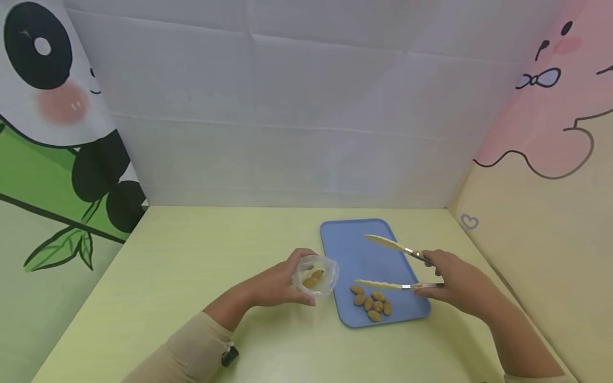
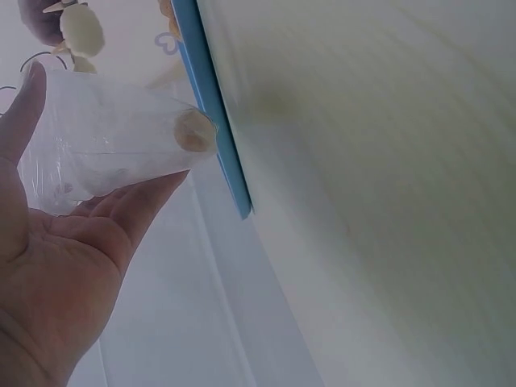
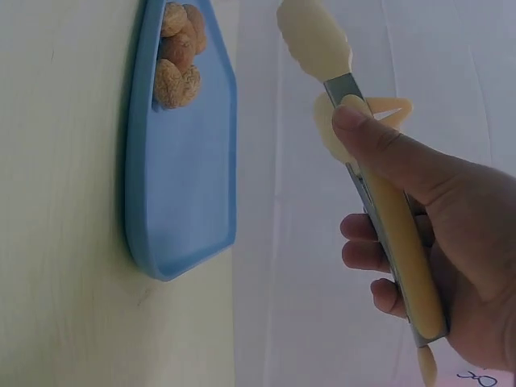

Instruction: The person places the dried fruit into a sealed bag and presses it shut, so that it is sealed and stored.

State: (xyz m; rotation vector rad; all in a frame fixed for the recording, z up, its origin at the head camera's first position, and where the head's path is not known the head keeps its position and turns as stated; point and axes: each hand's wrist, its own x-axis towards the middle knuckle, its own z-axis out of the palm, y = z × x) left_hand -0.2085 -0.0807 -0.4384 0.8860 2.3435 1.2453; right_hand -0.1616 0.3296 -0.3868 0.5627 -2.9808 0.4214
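My left hand (image 1: 278,284) holds a clear, crinkly plastic bag (image 1: 330,274), its open mouth facing up, near the left edge of the blue tray (image 1: 366,252). A few brown nuts (image 1: 313,279) lie inside; the left wrist view shows a nut (image 2: 193,131) at the bottom. In my right hand (image 1: 462,282) are tongs (image 3: 403,250) with cream-coloured tips and metal arms. Their tips stand wide apart with nothing between them, over the tray. Several wrinkled brown nuts (image 1: 378,307) lie in a cluster at the tray's near end, just below the lower tip.
The tray lies on a pale yellow table (image 1: 201,250). Behind it hangs a white cloth backdrop (image 1: 287,106). Cartoon-printed side walls stand left and right, the right wall (image 1: 536,223) close to my right arm.
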